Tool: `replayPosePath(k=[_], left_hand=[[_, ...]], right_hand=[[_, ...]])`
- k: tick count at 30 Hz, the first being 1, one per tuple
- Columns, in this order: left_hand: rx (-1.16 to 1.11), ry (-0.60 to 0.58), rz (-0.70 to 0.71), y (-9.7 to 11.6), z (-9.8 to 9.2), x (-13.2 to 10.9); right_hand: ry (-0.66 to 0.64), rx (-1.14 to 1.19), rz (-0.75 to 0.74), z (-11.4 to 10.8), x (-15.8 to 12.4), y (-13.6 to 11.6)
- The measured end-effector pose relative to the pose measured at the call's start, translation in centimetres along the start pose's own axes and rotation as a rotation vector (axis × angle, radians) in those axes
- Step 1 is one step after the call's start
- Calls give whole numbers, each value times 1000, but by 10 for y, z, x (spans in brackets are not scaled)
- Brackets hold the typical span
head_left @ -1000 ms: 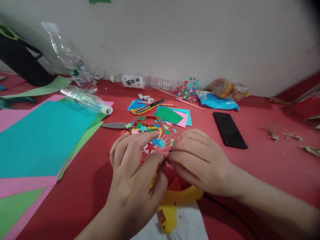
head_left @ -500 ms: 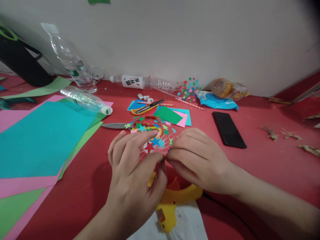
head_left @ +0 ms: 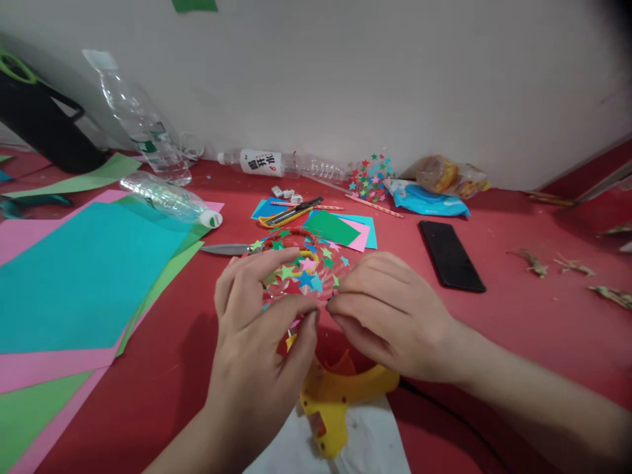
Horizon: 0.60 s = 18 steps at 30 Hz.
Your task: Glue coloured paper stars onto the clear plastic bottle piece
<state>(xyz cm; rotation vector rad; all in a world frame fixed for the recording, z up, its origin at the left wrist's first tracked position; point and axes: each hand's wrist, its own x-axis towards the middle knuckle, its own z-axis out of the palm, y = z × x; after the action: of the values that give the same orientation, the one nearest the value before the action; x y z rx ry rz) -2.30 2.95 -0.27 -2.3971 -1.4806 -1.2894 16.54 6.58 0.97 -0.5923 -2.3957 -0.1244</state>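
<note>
My left hand (head_left: 259, 336) is closed in a pinch, thumb and forefinger tips together. Close beside it, my right hand (head_left: 395, 316) also pinches. Whatever lies between either set of fingertips is too small or hidden to name; a tiny dark spot shows at the right fingertips. Just behind the hands is a clear plastic piece dotted with colourful paper stars (head_left: 306, 280), partly covered by my left hand. Scissors (head_left: 227, 249) with red and yellow handles lie under and behind it. Below the hands a yellow glue gun (head_left: 328, 411) rests on a white sheet (head_left: 375, 441).
A utility knife (head_left: 291, 214), paper pieces (head_left: 333, 227) and striped straws (head_left: 375, 206) lie beyond. A black phone (head_left: 451, 255) is at right, coloured sheets (head_left: 89, 276) at left. Along the wall are bottles (head_left: 261, 162), a star-covered piece (head_left: 372, 178) and a blue packet (head_left: 429, 199).
My left hand's fingertips have drawn slightly left, opening a small gap from the right fingertips. My right hand has barely moved. More of the stars and glue gun shows.
</note>
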Motion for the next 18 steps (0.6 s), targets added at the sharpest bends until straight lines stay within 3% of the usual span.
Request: replayPosePath(k=[6,18], left_hand=[[-30,-7,-70,-4,-1,-2],[-69,-21,-75,-7,-1,-3]], right_hand=[[20,8,-10,-1,-1,2],[42,-13,-9,-2,-1,4]])
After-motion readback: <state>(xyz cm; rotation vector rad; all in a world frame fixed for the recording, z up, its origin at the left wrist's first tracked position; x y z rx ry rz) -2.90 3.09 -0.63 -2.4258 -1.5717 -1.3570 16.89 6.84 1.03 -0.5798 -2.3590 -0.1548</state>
